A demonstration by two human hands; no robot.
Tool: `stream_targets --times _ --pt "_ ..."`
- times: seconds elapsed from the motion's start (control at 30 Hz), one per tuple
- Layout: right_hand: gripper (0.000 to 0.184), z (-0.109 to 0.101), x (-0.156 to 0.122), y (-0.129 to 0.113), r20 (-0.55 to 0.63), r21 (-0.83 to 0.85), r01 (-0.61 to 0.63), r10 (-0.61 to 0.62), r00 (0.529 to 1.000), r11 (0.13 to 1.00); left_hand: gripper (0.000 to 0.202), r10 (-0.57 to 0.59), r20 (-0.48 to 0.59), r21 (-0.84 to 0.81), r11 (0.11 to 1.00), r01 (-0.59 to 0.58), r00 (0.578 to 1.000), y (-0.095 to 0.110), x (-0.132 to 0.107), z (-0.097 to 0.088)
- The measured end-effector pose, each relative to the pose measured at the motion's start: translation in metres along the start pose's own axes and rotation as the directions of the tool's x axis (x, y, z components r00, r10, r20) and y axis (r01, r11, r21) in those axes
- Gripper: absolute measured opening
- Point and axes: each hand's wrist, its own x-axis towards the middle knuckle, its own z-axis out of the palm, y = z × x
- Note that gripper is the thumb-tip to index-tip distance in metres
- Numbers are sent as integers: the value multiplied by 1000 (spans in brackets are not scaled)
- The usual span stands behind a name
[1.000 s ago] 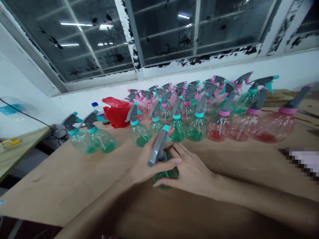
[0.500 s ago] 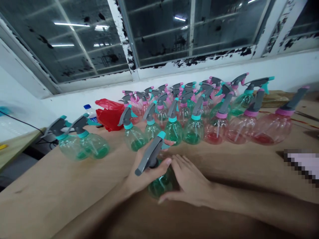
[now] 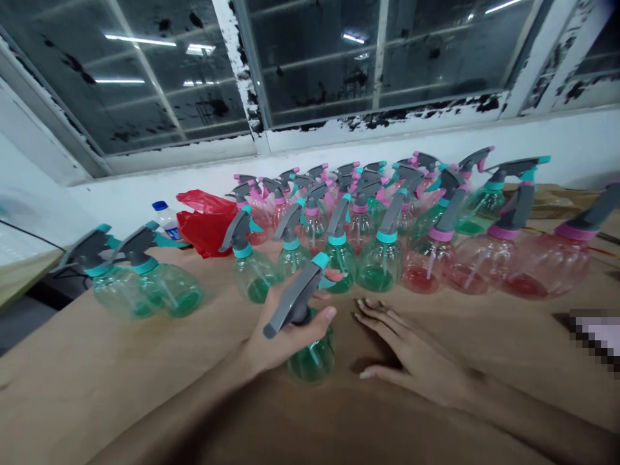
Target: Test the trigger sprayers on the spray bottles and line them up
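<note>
A green spray bottle [image 3: 312, 354] with a grey trigger head and teal collar stands on the brown table [image 3: 145, 374]. My left hand [image 3: 285, 326] is wrapped round its neck just under the trigger head. Just right of the bottle, my right hand [image 3: 411, 345] lies flat on the table with fingers stretched out, holding nothing and apart from the bottle.
Several green and pink spray bottles [image 3: 382, 255] stand in rows behind, up to the white wall. Two green bottles [image 3: 145, 284] stand apart at the left. A red plastic bag [image 3: 206, 223] and a small blue-capped bottle [image 3: 165, 216] lie near the wall.
My right hand has let go of the green bottle and moved right, flat onto the table. My left hand keeps its grip on the neck.
</note>
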Motion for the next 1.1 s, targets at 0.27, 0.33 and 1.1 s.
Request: stream_targets --times 0.27,0.33,1.1 --pt "68 1 1 4 -21 -29 28 -28 999 999 38 -36 13 3 999 36 999 -1 1 0" --pt "69 2 1 4 -11 -32 20 -20 1000 999 38 -41 12 6 999 41 999 -1 0 0" --pt "69 5 -2 5 -40 -59 34 -36 999 998 12 -55 -25 153 986 59 998 13 3 -5"
